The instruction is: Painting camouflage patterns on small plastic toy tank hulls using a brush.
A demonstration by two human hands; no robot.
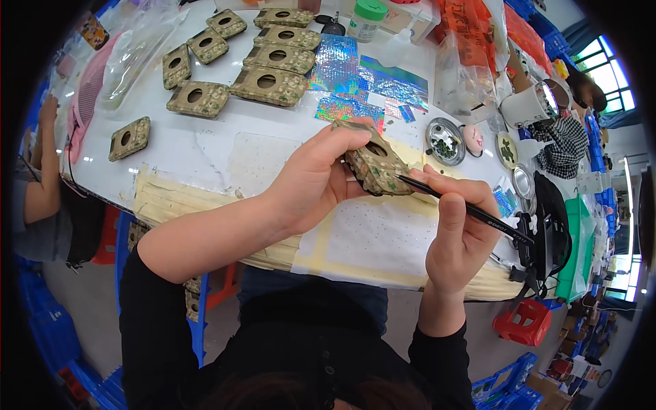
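Above the near edge of the table my left hand (316, 167) grips a camouflage-painted toy tank hull (380, 167), which is tilted and has a round hole in its top. My right hand (459, 229) is closed on slim black tweezers (482, 217). Their tip meets the hull's near right edge; anything pinched in it is too small to make out. Under both hands lies a white paper sheet (362, 239) scattered with small specks. Right of the hull, a round metal dish (444, 141) contains small dark green pieces.
Several similar camouflage hulls (268, 85) stand at the back left. Shiny holographic sheets (333, 63) lie at the back, near a green-lidded jar (367, 19). A black bag (550, 225) sits at the right edge. Another person's arm (44, 164) shows far left.
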